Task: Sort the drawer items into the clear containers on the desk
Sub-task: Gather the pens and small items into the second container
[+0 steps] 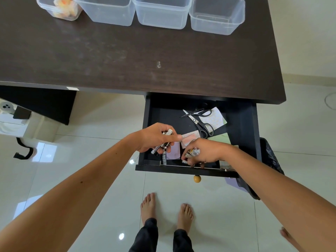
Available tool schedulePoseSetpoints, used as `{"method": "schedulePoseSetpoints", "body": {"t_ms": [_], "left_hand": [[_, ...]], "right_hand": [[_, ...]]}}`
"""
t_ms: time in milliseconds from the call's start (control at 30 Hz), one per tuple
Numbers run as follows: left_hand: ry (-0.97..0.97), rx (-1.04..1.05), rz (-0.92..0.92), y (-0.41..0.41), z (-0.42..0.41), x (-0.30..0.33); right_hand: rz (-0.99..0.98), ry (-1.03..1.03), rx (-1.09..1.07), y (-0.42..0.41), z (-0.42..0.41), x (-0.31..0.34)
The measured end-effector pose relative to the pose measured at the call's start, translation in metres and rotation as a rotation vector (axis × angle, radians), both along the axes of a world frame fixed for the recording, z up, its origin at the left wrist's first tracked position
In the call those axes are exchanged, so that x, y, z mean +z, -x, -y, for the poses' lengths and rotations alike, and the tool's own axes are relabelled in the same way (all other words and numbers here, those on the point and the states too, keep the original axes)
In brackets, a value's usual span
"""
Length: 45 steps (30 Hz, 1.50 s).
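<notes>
Batteries (193,152) gathered from the drawer (254,124)
Left hand (156,138) and right hand (205,151) each grip a crowded fistful; one could slip out.

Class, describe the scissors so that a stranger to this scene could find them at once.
Find the open drawer under the dark desk. Toward its back right lie the scissors, partly on patterned paper. Unlike the papers around them, they have black handles and open metal blades.

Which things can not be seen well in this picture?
- Head view: count of small cylindrical batteries, hidden in the right hand.
- Head view: items in the left hand, covered by fingers.
- Head view: yellow contents of the leftmost clear plastic container, cut off by the top edge.
- Black drawer back, under the dark desk.
</notes>
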<state>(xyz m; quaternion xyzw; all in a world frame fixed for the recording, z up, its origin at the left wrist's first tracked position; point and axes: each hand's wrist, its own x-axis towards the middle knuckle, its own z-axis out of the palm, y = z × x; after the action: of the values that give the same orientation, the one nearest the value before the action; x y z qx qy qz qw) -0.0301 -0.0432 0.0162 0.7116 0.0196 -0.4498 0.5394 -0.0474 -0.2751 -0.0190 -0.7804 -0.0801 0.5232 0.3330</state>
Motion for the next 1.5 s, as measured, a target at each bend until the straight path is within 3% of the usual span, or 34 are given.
{"method": "schedulePoseSetpoints", "body": {"t_ms": [233,367,767,867,1200,1333,1500], "left_hand": [[-0.408,-0.428,0.214,0.009,0.011,-0.013],[-0.420,-0.478,0.217,0.011,0.010,-0.016],[-0.090,0.007,0.117,0.018,-0.019,0.017],[0.015,0.162,0.009,0.023,-0.040,0.020],[0.288,0.487,-0.129,0.037,-0.058,0.019],[0.324,0.548,-0.168,0.037,-0.059,0.021],[0.317,0.575,-0.185,0.036,-0.055,0.026]], "right_hand": [[-0.068,-0.140,-0.186,0.005,0.016,0.011],[-0.071,-0.163,-0.208,0.004,0.025,0.014],[-0.172,-0.275,-0.293,-0.001,-0.014,0.016],[-0.157,-0.239,-0.278,-0.012,-0.031,0.017],[0.352,-0.025,0.285,-0.049,-0.080,0.001],[0.443,0.014,0.524,-0.052,-0.091,0.002],[0.524,0.045,0.591,-0.049,-0.087,-0.003]]}}
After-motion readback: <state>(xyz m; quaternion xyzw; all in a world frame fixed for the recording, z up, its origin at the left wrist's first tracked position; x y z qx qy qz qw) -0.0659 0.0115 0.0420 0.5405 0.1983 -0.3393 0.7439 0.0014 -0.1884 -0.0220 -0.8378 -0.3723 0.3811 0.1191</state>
